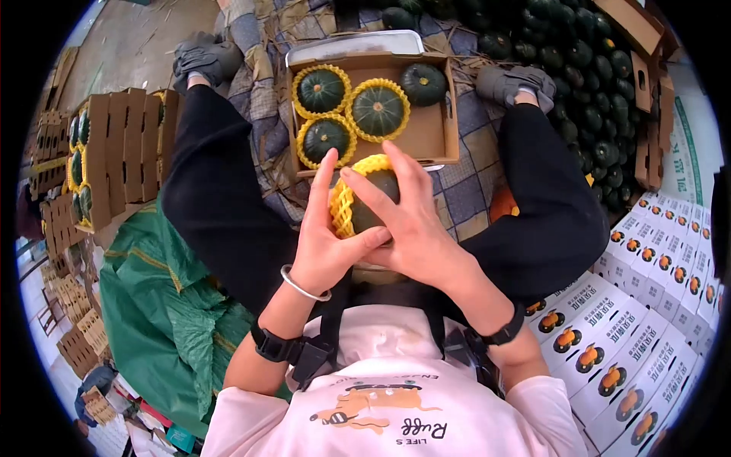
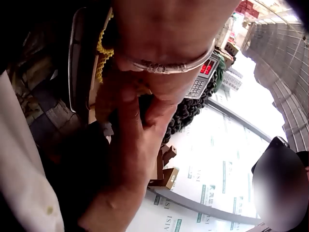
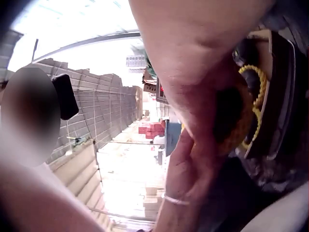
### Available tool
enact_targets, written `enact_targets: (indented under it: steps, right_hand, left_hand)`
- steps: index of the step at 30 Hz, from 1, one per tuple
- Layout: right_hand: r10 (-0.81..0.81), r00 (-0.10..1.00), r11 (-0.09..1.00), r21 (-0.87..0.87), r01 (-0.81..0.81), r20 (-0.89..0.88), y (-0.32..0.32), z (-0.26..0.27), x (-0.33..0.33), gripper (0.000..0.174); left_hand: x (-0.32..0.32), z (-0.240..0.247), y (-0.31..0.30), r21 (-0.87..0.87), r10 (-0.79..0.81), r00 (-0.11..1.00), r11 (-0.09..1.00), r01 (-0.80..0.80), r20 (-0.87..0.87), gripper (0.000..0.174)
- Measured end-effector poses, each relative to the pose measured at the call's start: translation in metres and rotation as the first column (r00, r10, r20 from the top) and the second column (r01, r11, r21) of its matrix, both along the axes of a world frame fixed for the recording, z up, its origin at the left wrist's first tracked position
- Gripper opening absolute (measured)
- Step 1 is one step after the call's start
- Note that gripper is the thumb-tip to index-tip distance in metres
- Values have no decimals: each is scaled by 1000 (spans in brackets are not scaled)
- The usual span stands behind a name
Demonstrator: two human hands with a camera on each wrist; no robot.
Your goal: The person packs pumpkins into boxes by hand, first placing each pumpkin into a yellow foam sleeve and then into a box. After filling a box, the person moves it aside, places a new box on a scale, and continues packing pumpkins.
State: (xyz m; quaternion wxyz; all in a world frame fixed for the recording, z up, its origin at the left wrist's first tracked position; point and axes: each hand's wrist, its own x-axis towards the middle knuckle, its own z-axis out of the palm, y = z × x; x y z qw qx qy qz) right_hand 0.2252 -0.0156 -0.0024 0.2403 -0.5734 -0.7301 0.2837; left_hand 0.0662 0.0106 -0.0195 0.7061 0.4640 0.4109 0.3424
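Squash [image 1: 367, 218], round and dark green, is held just above the person's lap, near side of the scene, partly wrapped in a yellow foam net [image 1: 343, 210]. The left hand [image 1: 320, 240], with a bangle at its wrist, cups its left side, thumb reaching across the near side. The right hand [image 1: 421, 230] curls over its right side, fingers parted and reaching to the net. Neither hand is wide open.

It looks firm and fairly heavy for its size, with smooth rind that could slip; the net seems light, stretchy and easy to tear. Best hold: a palm under the rind, fingertips at the net's edge.

Just beyond is an open cardboard tray [image 1: 430, 145]. Three netted squashes [image 1: 378, 111] sit left and centre; one bare squash [image 1: 423, 84] sits far right. Patchwork cloth [image 1: 476, 179] lies beneath.

Farther out, loose squashes [image 1: 594, 99] are heaped far right, white printed cartons [image 1: 609, 350] stand near right, green sacking [image 1: 145, 282] bulges near left, and brown boxes [image 1: 114, 145] stand left.
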Motion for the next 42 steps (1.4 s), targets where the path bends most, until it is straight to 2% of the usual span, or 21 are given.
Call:
enact_targets:
  steps: [3,6,8,9,10,12,14,16,20,22,24,27,28,30,32,33,34,35,37,38,42]
  right_hand:
    - [-96,992,995,9,97,-82,9,-9,3,87]
    - [-141,988,988,60,144,-55,16,-23,25,73]
    - [-294,954,955,2,295,-56,30,-41,56,68]
    - [-319,947,945,88,314,44,39,-52,71,67]
    - [-344,928,932,174,318,142,48,-63,84,66]
    - [-270,945,950,214,229,183,66,-80,91,64]
    - [-142,825,987,20,157,547,77,-99,91,66]
    - [-101,653,983,-25,182,751,84,-140,94,68]
    - [-73,887,964,-196,181,456,80,-136,87,63]
    - [-20,848,982,-149,115,529,73,-139,88,66]
    - [-196,813,981,102,167,548,54,-124,83,64]
    - [-398,885,916,162,368,240,29,15,136,43]
    - [-569,815,811,236,535,108,9,57,174,40]
    - [-857,421,383,180,906,-297,-49,95,242,30]
    - [-963,223,181,253,950,-149,-124,52,332,33]
    - [-970,174,193,100,976,167,-147,18,348,35]
    - [-870,158,149,-56,987,466,-168,-15,358,38]
    - [-789,298,173,-270,947,538,-182,-72,364,46]
    - [-860,358,204,-397,895,364,-182,-149,314,72]
    - [-866,298,92,-458,884,401,-171,-178,295,78]
    - [-939,99,-49,-412,910,329,-178,-264,280,43]
  left_hand:
    - [12,0,7,-38,34,999,999,-34,6,103]
    - [19,-21,27,-303,-58,996,950,77,71,91]
    - [35,-35,65,-213,-164,986,963,163,15,51]
    - [38,-68,88,387,-172,888,852,352,-427,35]
    - [55,-78,104,546,-45,770,679,491,-636,28]
    - [87,-103,125,464,159,437,371,804,-885,53]
    - [100,-124,141,242,83,227,387,890,-970,67]
    - [100,-122,146,171,-1,197,492,854,-980,69]
    - [98,-130,140,331,66,348,513,792,-935,66]
    - [97,-134,143,358,78,374,519,777,-924,70]
    - [83,-144,150,493,109,504,460,738,-857,73]
    - [54,-131,146,557,99,585,465,688,-805,79]
    - [44,-128,140,519,138,534,525,675,-834,73]
    - [25,-124,128,523,123,583,615,590,-803,65]
    - [15,-116,113,454,87,574,710,538,-815,62]
    - [14,-110,105,371,26,579,792,485,-815,61]
    - [11,-107,99,276,-34,586,859,431,-809,59]
    - [5,-113,93,267,-59,659,884,383,-749,57]
    - [3,-118,79,293,-46,759,906,305,-649,51]
    - [7,-103,75,287,-56,722,895,343,-689,51]
    - [5,-60,66,283,-14,749,921,268,-662,48]
